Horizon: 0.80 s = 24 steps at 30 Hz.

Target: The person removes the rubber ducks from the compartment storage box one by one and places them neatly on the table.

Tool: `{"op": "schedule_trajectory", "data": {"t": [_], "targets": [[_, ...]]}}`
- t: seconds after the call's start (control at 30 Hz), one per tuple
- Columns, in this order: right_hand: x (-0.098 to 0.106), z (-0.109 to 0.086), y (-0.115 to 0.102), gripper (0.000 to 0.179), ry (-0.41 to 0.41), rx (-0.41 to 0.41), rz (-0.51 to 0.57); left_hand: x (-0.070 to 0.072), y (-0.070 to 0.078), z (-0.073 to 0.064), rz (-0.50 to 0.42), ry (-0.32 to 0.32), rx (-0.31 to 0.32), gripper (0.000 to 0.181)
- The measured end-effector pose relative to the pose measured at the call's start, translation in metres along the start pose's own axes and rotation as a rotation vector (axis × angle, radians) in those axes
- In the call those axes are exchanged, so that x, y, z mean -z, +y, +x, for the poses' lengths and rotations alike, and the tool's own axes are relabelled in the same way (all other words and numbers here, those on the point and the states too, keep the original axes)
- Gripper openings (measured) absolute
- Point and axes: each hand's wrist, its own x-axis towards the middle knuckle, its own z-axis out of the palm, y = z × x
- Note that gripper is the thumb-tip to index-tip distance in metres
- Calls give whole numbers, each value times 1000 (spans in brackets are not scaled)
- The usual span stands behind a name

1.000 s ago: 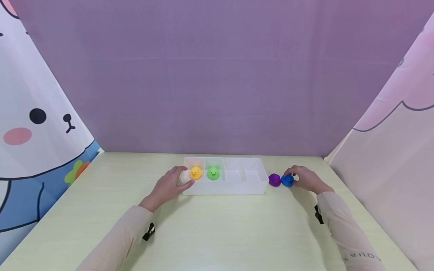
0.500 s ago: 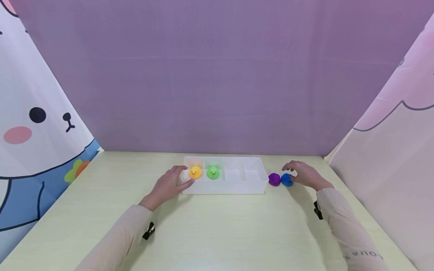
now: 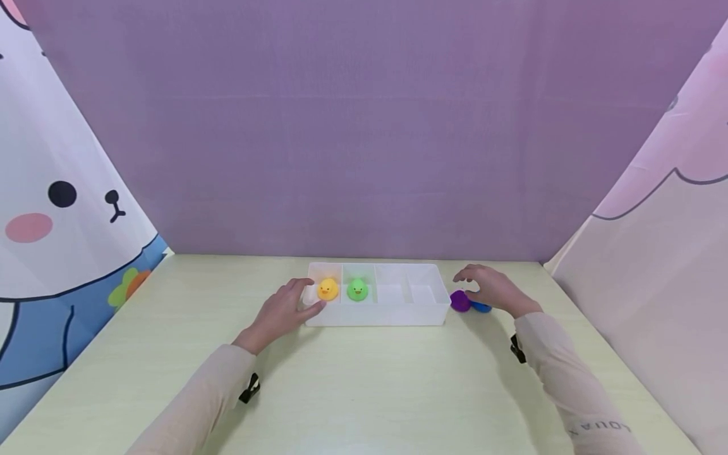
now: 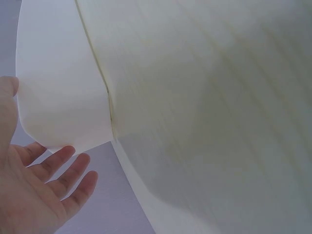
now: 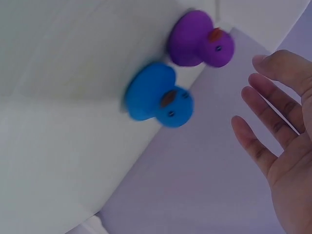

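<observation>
My left hand (image 3: pixel 282 315) grips the left end of a white divided box (image 3: pixel 375 316), thumb at the front rim and a fingertip at the side rim. The left wrist view shows this hand's other fingers (image 4: pixel 68 185) loosely spread by the box's end. A yellow rubber duck (image 3: pixel 327 289) and a green rubber duck (image 3: pixel 357 289) sit in the two left compartments. Right of the box, a purple rubber duck (image 5: pixel 202 41) and a blue rubber duck (image 5: pixel 158 95) stand close together on the table. My right hand (image 3: pixel 493 291) hovers above them, fingers relaxed, holding nothing.
The box stands near the back of a pale wooden table (image 3: pixel 375 385). Behind it rises a purple cloth wall (image 3: pixel 364 133). Cartoon-printed cloths hang at the left (image 3: pixel 68 265) and right (image 3: pixel 643 278).
My right hand has left the blue duck and moved left and slightly up, over toward the purple duck. The left hand and the box have stayed put.
</observation>
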Motion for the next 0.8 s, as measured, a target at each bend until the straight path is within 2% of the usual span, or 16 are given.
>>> {"op": "schedule_trajectory", "data": {"t": [0.3,0.8], "targets": [[8,18,-27,31,-32,1,-14,0,0,0,8,5,-3,65],[4,55,-69,29,-10,158,-7,1,1,0,45,28,-18,63]]}}
